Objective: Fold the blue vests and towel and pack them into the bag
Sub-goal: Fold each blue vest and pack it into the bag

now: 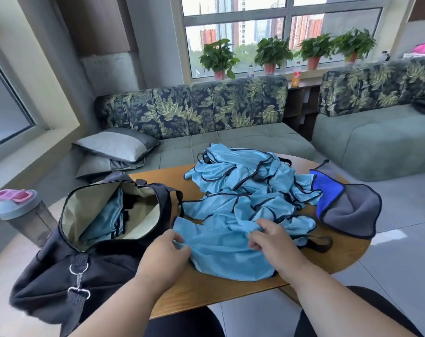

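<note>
Both hands (pixel 165 249) (pixel 274 242) grip-pinch the nearest vest (pixel 226 249), partly hiding its folds and edges.

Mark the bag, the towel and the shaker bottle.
bag (pixel 48 283), head view, on its dark outer side below the opening.
towel (pixel 352 210), head view, on its grey face.
shaker bottle (pixel 24 215), head view, on its smoky body under the lid.

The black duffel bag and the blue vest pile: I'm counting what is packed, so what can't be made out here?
- Head view: the black duffel bag shows folded light blue cloth inside; its walls hide how many pieces.
- Head view: the heap of light blue mesh vests overlaps itself, so no count.
- Head view: the blue and grey towel is crumpled, its far part behind the heap.
- Head view: the grey shaker bottle is blurred.
</note>
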The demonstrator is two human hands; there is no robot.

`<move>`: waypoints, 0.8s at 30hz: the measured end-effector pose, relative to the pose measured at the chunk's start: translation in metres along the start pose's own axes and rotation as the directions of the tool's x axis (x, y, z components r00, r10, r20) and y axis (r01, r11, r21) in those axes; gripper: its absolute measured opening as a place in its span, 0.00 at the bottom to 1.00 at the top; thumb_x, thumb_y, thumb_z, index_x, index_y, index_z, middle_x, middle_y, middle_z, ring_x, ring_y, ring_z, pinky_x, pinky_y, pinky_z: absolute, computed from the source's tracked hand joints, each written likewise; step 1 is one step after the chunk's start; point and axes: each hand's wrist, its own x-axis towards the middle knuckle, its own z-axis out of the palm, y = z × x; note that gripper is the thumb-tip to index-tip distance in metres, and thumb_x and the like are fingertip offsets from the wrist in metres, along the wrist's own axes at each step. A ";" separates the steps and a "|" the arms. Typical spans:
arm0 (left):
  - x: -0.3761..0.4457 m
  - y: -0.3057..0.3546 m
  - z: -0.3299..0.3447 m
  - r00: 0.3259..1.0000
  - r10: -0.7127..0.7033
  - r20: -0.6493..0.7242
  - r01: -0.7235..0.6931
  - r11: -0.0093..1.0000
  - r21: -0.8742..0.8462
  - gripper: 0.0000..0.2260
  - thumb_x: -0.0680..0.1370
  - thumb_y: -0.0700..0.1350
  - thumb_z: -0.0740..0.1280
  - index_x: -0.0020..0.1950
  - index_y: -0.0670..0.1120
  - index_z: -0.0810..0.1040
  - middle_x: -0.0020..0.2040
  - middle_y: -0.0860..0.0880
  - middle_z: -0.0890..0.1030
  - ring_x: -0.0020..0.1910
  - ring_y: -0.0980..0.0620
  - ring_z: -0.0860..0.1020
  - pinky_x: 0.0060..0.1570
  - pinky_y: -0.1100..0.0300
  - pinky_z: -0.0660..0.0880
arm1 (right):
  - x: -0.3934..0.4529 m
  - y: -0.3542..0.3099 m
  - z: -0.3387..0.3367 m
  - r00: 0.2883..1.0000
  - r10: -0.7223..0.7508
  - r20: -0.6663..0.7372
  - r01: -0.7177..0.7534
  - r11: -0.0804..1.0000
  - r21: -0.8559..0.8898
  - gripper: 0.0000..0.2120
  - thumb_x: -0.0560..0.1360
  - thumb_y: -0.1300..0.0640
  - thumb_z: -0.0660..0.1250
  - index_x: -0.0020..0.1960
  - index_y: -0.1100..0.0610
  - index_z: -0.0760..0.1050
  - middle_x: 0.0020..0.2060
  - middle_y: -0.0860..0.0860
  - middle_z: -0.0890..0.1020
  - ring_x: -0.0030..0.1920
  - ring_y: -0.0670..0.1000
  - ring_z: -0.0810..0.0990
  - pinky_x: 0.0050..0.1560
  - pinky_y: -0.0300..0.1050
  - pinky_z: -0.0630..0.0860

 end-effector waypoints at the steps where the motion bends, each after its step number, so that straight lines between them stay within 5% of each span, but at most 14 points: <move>1: -0.002 0.000 0.002 1.000 0.013 0.026 -0.013 1.000 0.007 0.07 0.77 0.50 0.70 0.54 0.55 0.77 0.45 0.52 0.81 0.41 0.56 0.80 0.39 0.60 0.74 | -0.004 0.001 0.003 0.998 -0.023 0.051 0.023 1.000 0.010 0.08 0.77 0.61 0.69 0.40 0.56 0.72 0.34 0.50 0.74 0.38 0.50 0.73 0.42 0.45 0.70; 5: -0.006 0.012 0.015 0.987 0.142 0.072 -0.146 0.987 0.060 0.17 0.75 0.50 0.71 0.63 0.56 0.77 0.52 0.56 0.77 0.48 0.56 0.79 0.47 0.59 0.78 | -0.017 0.002 0.011 0.982 -0.080 0.170 0.081 0.997 0.000 0.13 0.72 0.60 0.71 0.39 0.61 0.67 0.36 0.52 0.66 0.38 0.52 0.64 0.41 0.48 0.60; 10: -0.005 0.032 0.039 0.930 0.344 0.131 -0.351 0.936 0.034 0.38 0.75 0.52 0.74 0.81 0.64 0.60 0.66 0.56 0.69 0.67 0.56 0.69 0.67 0.61 0.69 | -0.021 0.002 0.003 0.988 -0.040 0.150 0.016 0.987 0.160 0.11 0.72 0.54 0.66 0.47 0.61 0.81 0.38 0.53 0.81 0.43 0.50 0.81 0.53 0.45 0.75; 12: 0.002 0.038 0.050 0.903 0.401 0.156 -0.415 0.908 0.065 0.37 0.77 0.51 0.74 0.81 0.65 0.60 0.68 0.57 0.68 0.69 0.55 0.67 0.68 0.61 0.66 | -0.019 0.007 -0.005 0.997 0.010 0.076 -0.026 0.976 0.216 0.12 0.73 0.55 0.63 0.51 0.58 0.83 0.38 0.53 0.84 0.43 0.50 0.83 0.55 0.49 0.78; 14: 0.009 0.043 0.059 0.887 0.425 0.180 -0.447 0.887 0.112 0.26 0.78 0.48 0.73 0.75 0.63 0.72 0.70 0.56 0.69 0.71 0.51 0.67 0.68 0.60 0.67 | -0.015 0.013 -0.014 0.999 0.036 -0.018 -0.032 0.978 0.205 0.11 0.78 0.61 0.62 0.52 0.57 0.83 0.36 0.54 0.84 0.42 0.52 0.83 0.55 0.55 0.79; 17: 0.014 0.052 0.060 0.920 0.383 0.078 -0.383 0.923 -0.017 0.10 0.80 0.41 0.69 0.56 0.55 0.83 0.54 0.57 0.79 0.56 0.52 0.77 0.50 0.64 0.72 | -0.010 0.020 -0.027 0.980 0.072 -0.185 -0.043 0.987 0.154 0.14 0.77 0.65 0.61 0.52 0.52 0.82 0.38 0.54 0.85 0.45 0.53 0.83 0.53 0.52 0.79; 20: 0.014 0.067 0.040 0.982 0.184 0.034 -0.163 0.931 -0.325 0.11 0.81 0.38 0.63 0.51 0.53 0.81 0.39 0.47 0.81 0.32 0.54 0.74 0.30 0.62 0.69 | -0.008 0.023 -0.036 0.969 0.044 -0.242 -0.031 0.998 0.059 0.13 0.78 0.64 0.63 0.55 0.49 0.80 0.40 0.53 0.82 0.44 0.51 0.81 0.47 0.42 0.77; 22: 0.015 0.074 0.023 0.990 0.143 -0.005 -0.130 0.890 -0.437 0.13 0.80 0.37 0.61 0.51 0.53 0.82 0.41 0.44 0.83 0.35 0.50 0.76 0.34 0.56 0.73 | -0.005 0.027 -0.038 0.982 0.006 -0.187 -0.008 1.000 -0.010 0.13 0.80 0.62 0.63 0.56 0.46 0.79 0.39 0.50 0.77 0.41 0.49 0.77 0.43 0.40 0.73; 24: 0.012 0.078 0.006 0.992 0.116 -0.053 -0.126 0.849 -0.513 0.15 0.80 0.36 0.60 0.50 0.53 0.82 0.42 0.50 0.85 0.40 0.48 0.80 0.40 0.53 0.77 | 0.001 0.033 -0.036 0.992 -0.031 -0.121 0.017 0.992 -0.122 0.13 0.78 0.58 0.66 0.57 0.42 0.78 0.46 0.45 0.79 0.45 0.46 0.79 0.50 0.43 0.76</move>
